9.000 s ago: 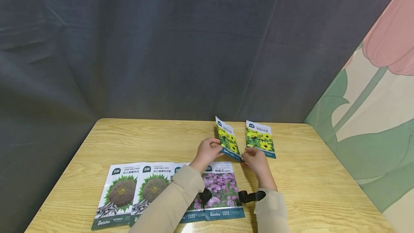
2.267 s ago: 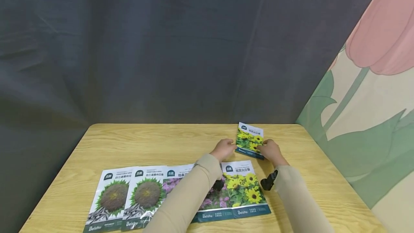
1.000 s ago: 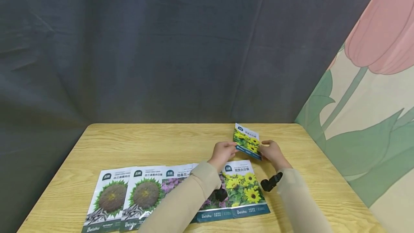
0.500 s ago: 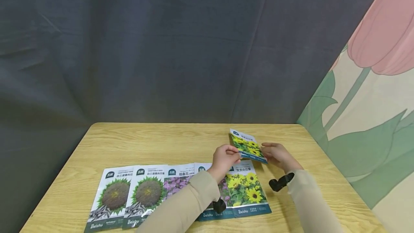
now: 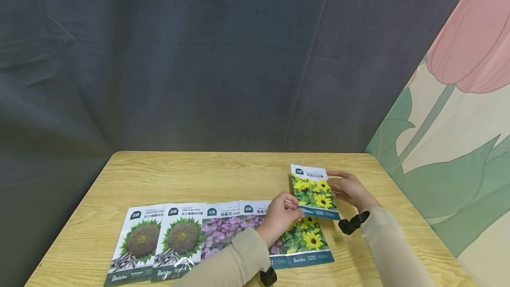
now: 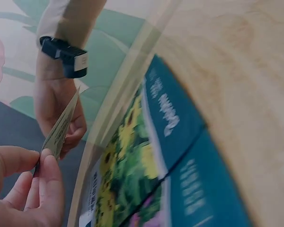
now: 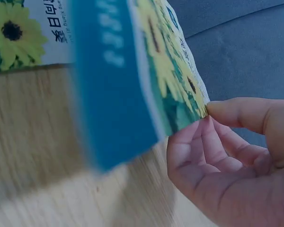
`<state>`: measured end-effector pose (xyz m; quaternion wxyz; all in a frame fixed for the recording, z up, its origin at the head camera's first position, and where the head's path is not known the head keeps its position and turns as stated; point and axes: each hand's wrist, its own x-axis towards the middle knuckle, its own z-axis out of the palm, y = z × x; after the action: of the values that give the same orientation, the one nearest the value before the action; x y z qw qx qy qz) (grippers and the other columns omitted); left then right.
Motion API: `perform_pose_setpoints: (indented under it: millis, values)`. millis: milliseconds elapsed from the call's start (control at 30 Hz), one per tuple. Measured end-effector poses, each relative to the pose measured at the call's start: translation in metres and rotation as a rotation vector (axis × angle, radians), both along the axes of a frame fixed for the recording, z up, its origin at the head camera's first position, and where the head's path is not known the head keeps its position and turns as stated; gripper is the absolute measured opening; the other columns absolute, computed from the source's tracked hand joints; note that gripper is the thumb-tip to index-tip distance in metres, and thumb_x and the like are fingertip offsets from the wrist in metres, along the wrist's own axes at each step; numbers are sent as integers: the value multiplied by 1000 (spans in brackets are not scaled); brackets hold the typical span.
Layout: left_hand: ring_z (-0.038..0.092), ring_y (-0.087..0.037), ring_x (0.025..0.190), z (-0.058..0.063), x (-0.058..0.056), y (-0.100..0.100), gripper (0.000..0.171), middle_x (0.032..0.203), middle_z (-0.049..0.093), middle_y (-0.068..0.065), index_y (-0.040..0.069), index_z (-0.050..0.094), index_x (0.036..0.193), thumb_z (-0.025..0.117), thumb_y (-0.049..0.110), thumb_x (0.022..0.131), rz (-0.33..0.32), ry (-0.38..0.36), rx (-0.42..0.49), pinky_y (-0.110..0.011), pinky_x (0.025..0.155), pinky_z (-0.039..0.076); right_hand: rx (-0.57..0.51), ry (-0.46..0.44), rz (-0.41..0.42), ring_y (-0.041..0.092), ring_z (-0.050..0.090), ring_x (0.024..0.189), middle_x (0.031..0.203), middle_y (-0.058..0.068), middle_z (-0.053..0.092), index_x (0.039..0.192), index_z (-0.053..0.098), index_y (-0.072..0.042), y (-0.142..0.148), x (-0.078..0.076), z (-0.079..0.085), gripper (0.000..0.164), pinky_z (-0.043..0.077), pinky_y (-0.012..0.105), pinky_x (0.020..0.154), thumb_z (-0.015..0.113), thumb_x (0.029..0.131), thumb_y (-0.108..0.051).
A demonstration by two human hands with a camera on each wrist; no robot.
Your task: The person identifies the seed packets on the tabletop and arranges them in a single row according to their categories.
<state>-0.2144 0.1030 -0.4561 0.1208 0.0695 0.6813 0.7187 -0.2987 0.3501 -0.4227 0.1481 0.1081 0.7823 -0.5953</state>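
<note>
A seed packet with yellow sunflowers (image 5: 314, 191) is held up off the table, its lower edge overlapping a matching yellow-flower packet (image 5: 312, 240) at the right end of a row. My left hand (image 5: 280, 217) pinches its lower left edge; in the left wrist view, the packet (image 6: 61, 124) appears edge-on between thumb and fingers. On the opposite side, my right hand (image 5: 350, 189) pinches the other edge, and the right wrist view has thumb and fingers (image 7: 236, 111) meeting at the packet's border (image 7: 116, 90).
To the left in the row lie two packets with pink-purple flowers (image 5: 217, 231), partly behind my left arm, and two with large sunflower heads (image 5: 139, 242). They lie on a wooden table (image 5: 191, 172). A dark curtain (image 5: 215, 65) hangs behind, a painted wall (image 5: 450, 158) at right.
Earlier, one yellow-flower packet was laid at the row's right end. Since then both hands have lifted the other from the back right and brought it nearer, over that end.
</note>
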Motion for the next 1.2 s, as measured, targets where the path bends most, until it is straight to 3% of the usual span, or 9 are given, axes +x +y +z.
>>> perform_pose_setpoints:
  millis: [333,800,967,1200]
  values:
    - [66,-13,74,-3,21,14,12,86,60,-2,5,65,97,72,0,89,-80,-12,-48,-30,67,58,91,-8,15,16,60,95,139,23,50,152,36,2,15,2,-5,56,54,26,75,54,105,-23]
    - [65,-10,68,-15,46,28,10,81,61,1,4,69,95,71,-4,89,-190,-46,-51,-25,63,56,96,46,121,17,64,96,117,11,66,134,52,7,38,8,-28,44,57,26,81,60,103,-24]
    - [67,-9,67,-14,49,34,11,79,65,3,5,70,94,70,-4,88,-191,-26,-62,-22,62,55,104,60,152,16,64,91,108,8,67,128,53,8,50,9,-32,39,57,26,78,58,103,-21]
    - [62,-2,65,-17,55,42,13,75,63,8,8,69,90,76,-1,82,-138,8,-112,-19,60,52,109,73,172,16,63,83,99,6,67,123,57,9,56,13,-34,34,57,28,73,58,104,-19]
